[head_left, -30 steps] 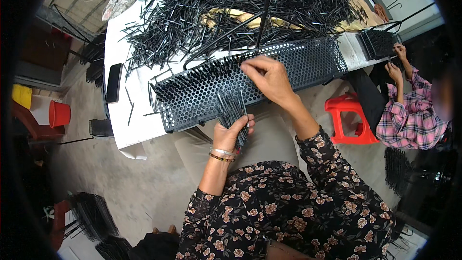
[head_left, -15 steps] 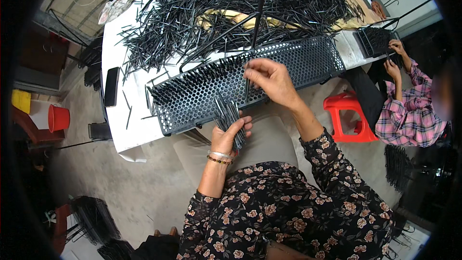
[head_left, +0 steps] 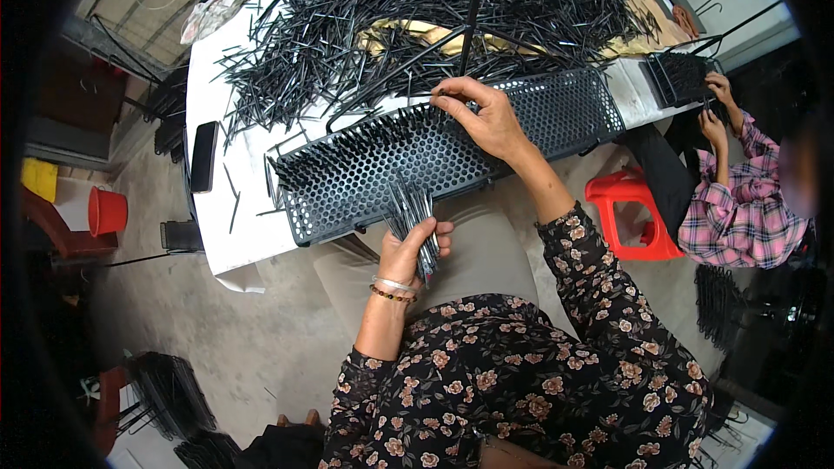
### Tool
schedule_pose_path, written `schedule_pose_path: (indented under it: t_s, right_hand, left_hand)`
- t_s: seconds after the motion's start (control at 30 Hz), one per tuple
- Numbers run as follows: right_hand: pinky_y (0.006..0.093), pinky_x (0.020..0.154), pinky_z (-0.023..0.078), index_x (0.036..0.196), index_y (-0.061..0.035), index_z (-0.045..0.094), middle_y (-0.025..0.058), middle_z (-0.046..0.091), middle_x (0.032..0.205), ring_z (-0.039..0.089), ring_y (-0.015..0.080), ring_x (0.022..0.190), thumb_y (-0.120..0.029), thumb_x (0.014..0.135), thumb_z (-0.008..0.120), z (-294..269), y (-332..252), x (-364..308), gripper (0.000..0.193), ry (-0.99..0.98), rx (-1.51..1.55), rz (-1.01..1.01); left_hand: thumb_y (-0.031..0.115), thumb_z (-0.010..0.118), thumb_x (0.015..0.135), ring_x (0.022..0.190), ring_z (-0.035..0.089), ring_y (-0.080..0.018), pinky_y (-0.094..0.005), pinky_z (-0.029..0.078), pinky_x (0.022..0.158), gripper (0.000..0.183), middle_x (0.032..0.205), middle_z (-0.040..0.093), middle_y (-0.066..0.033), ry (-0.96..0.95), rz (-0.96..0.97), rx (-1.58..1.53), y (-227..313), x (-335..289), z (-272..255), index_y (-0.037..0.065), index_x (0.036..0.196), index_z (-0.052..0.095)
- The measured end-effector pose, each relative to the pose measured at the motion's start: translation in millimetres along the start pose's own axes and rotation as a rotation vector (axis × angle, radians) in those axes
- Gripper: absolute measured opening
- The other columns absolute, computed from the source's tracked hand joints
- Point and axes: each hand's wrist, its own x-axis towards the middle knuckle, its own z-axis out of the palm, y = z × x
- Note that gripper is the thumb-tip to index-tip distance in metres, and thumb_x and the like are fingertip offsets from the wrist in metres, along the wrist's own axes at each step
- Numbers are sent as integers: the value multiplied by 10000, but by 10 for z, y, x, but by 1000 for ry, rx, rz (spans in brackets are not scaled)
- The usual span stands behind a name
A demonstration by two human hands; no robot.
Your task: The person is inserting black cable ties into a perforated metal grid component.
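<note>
My left hand (head_left: 407,252) is closed round a bundle of thin black sticks (head_left: 412,208), which fan upward past the near edge of a long black perforated rack (head_left: 373,187). Rows of similar sticks stand upright in the holes along the far left part of the rack (head_left: 352,141). At the right end of those rows, by the far edge, my right hand (head_left: 488,122) pinches thumb and forefinger together. A small dark end of a stick shows at the fingertips; the rest of it is hidden.
Behind the rack a large heap of loose black sticks (head_left: 521,0) covers the white table (head_left: 204,87). A phone (head_left: 204,156) lies at the left. A dark upright rod (head_left: 473,17) rises beyond the rack. To the right are a red stool (head_left: 625,208) and a co-worker's hands (head_left: 714,108) at another rack.
My right hand has moved up and slightly left, from over the rack's middle to its far edge, carrying a stick. My left hand and its bundle have barely moved.
</note>
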Motion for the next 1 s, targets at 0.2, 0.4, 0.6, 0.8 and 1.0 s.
schedule_pose_path:
  t_s: [0.2,0.4,0.6,0.8,1.0]
  right_hand:
    - [261,733,501,988,-13,640,73,668,929,631,132,822,-97,848,625,1,1,-9,164,-53,-30,-76]
    - [267,744,502,973,-11,644,71,672,930,636,142,836,-102,845,625,-28,48,31,158,-110,-5,-69]
    - [308,790,458,990,-49,645,67,673,908,623,180,856,-113,824,649,13,87,-39,179,-104,-304,-168]
    - [325,806,432,968,-65,665,56,674,909,613,194,861,-103,805,658,113,68,-156,168,46,-424,-275]
    - [338,777,407,994,-54,661,84,672,933,600,219,825,-104,804,653,144,113,-200,197,77,-402,-296]
  left_hand:
    - [93,593,864,627,639,-181,-278,544,522,121,835,658,-174,-39,-23,1,26,-21,-54,-5,931,568]
    - [133,598,859,617,635,-158,-278,546,526,199,835,662,-133,-137,-29,109,66,-49,-82,-7,999,573]
    - [136,600,860,618,632,-150,-279,545,521,253,832,657,-123,-156,-49,103,71,-50,-75,5,1073,562]
    - [138,603,860,619,632,-145,-273,542,517,299,840,654,-114,-156,-38,152,89,-78,-83,14,1127,552]
    - [87,593,867,638,630,-180,-288,536,537,125,831,659,-167,-150,-26,114,118,-95,-105,-3,941,548]
